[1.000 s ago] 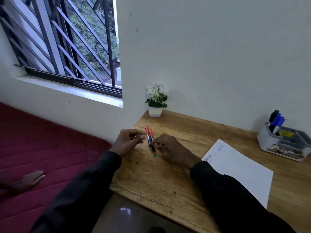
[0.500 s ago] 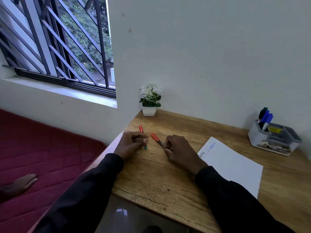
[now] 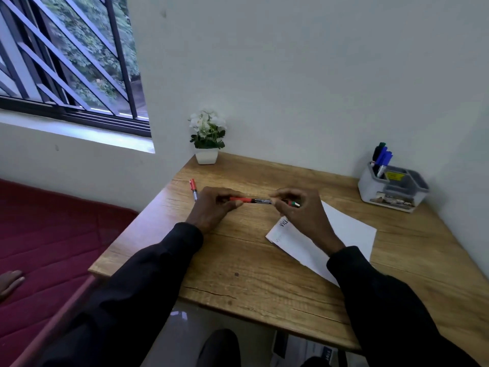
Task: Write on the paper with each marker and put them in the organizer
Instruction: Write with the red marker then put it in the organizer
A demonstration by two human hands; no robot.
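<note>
The left hand [image 3: 214,207] has its fingers curled round the red end of a red-capped marker [image 3: 251,200], and the right hand [image 3: 299,210] pinches the other end of the same marker between thumb and fingertips, so both hands are grasping it. The marker lies level between them, crosswise to the person, with its dark barrel showing in the gap and a green band and pale end sticking out past the right fingers. It is held over the middle of the counter [image 3: 251,274], towards the far half. The right wrist crosses the near left corner of the paper [image 3: 349,231], which lies askew on the right half of the counter and carries some writing by that corner. Just behind the left hand, near the counter's left edge, a second red-capped marker [image 3: 193,188] lies flat on the wood. At the far right corner stands the grey organizer [image 3: 397,192], with blue and green markers [image 3: 382,157] upright in its left compartment. A potted plant [image 3: 207,139] with white flowers sits at the far left corner.
</note>
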